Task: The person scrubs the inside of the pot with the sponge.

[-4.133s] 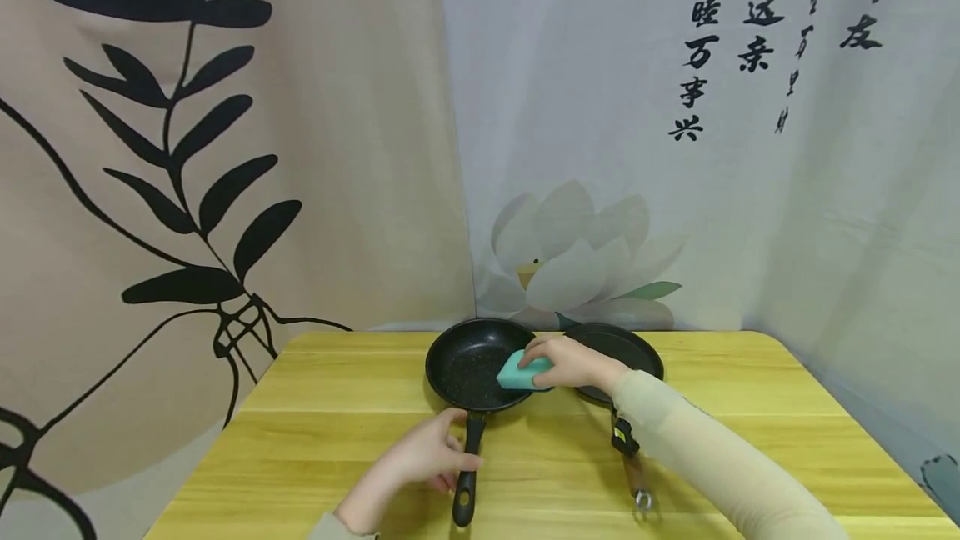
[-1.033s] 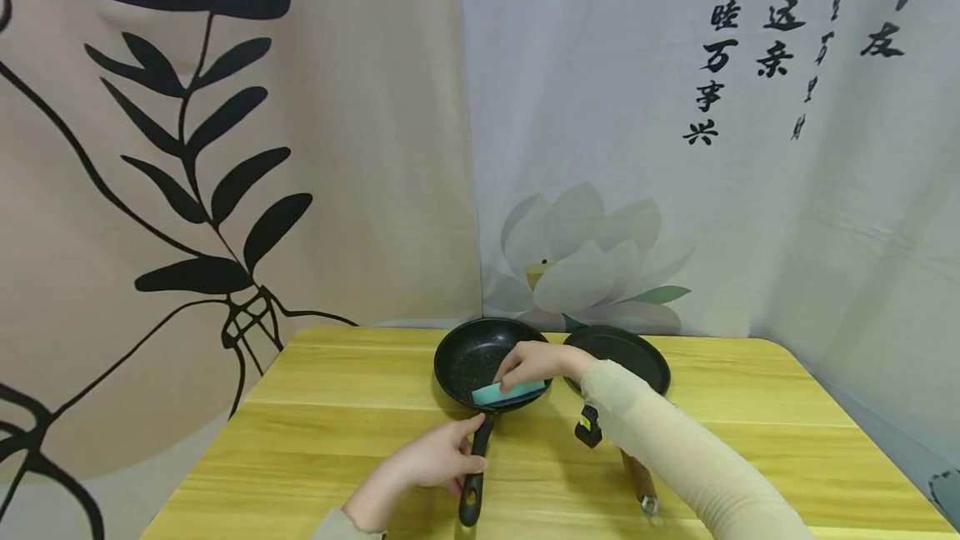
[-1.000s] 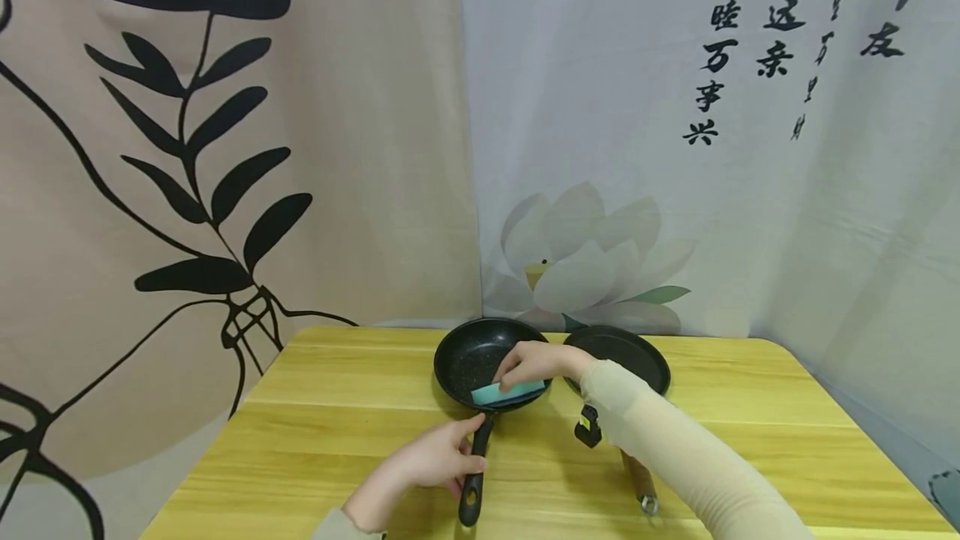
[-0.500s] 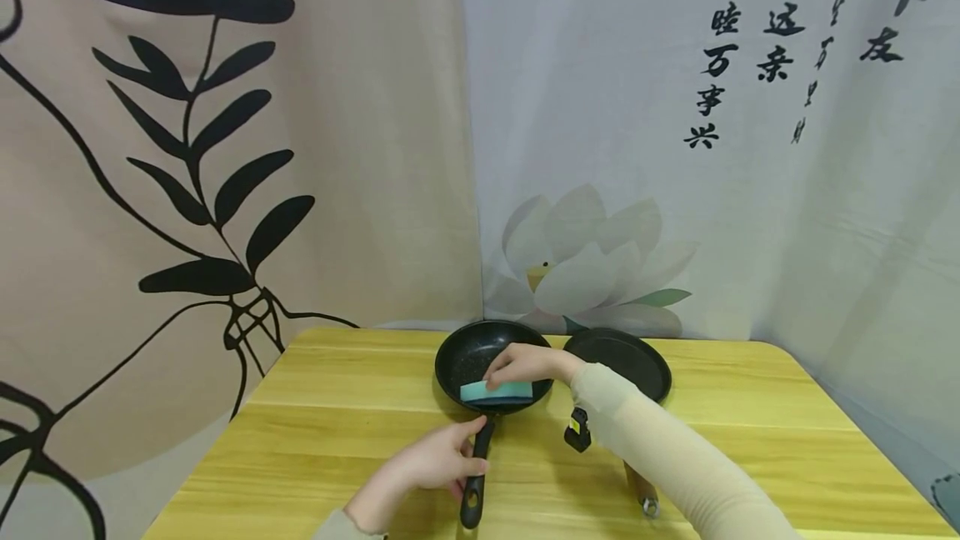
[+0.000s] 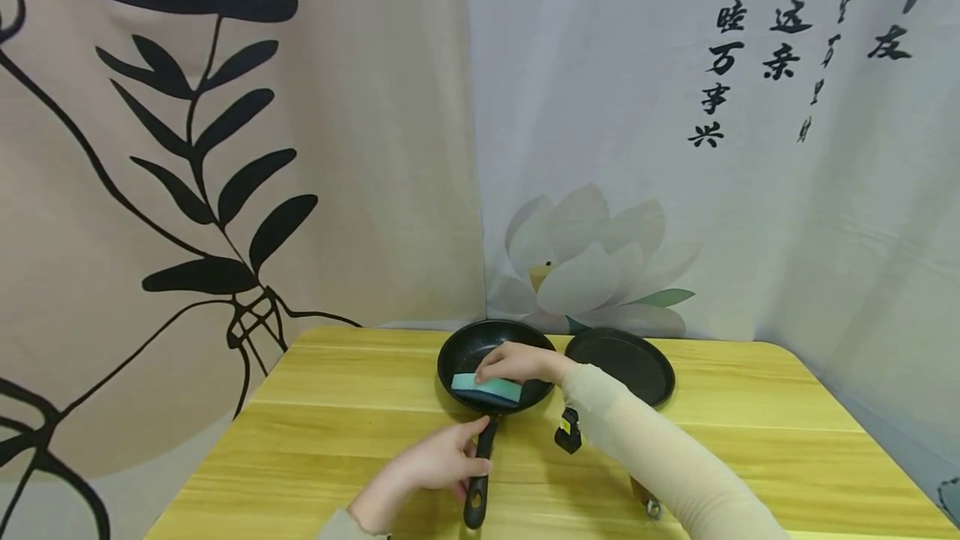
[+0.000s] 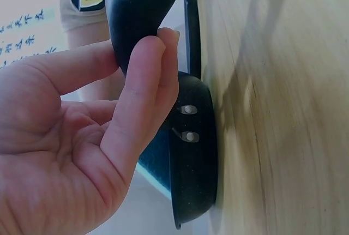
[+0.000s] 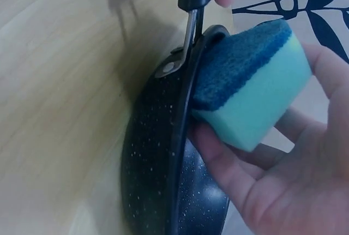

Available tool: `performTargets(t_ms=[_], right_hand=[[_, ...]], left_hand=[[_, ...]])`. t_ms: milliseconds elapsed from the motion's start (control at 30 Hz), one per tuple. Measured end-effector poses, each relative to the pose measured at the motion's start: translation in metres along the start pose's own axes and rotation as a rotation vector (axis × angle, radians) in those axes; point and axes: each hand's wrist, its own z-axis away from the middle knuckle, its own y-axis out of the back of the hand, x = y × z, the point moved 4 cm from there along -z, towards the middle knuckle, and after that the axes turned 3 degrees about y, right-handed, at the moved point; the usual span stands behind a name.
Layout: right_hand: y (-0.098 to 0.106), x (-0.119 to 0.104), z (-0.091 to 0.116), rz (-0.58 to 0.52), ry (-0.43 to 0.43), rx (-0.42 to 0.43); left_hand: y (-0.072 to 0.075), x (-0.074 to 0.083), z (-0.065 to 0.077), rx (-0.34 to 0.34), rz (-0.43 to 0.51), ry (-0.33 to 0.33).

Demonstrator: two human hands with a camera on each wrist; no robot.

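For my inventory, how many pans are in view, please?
2: one pan held by the left hand, a second pan to its right, partly behind the right sleeve.

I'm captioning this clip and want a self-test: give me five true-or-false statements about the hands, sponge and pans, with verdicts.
1. The right hand holds a sponge. True.
2. The left hand lies flat on the table. False: it holds the handle of the deeper pan.
3. The sponge has a dark blue layer. True.
4. The sponge is in the flatter pan. False: it is at the deeper pan.
5. Both pans are on the table. True.
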Motion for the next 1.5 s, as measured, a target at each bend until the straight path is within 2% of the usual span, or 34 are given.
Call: performTargets(t_ms=[233, 800, 1133, 1500], right_hand=[[-0.004, 0.003, -0.006, -0.059, 0.012, 0.023], [-0.012, 0.010, -0.017, -0.165, -0.031, 0.101], [-0.015, 0.008, -0.022, -0.202, -0.020, 0.139], [-0.018, 0.008, -0.026, -0.375, -0.041, 0.164]], left_hand=[[-0.001, 0.001, 0.001, 0.002, -0.001, -0.015], [-0.001, -0.001, -0.001, 0.003, -0.014, -0.001], [0.000, -0.002, -0.002, 0.014, -0.016, 0.002], [-0.001, 0.000, -0.001, 0.031, -0.027, -0.011]])
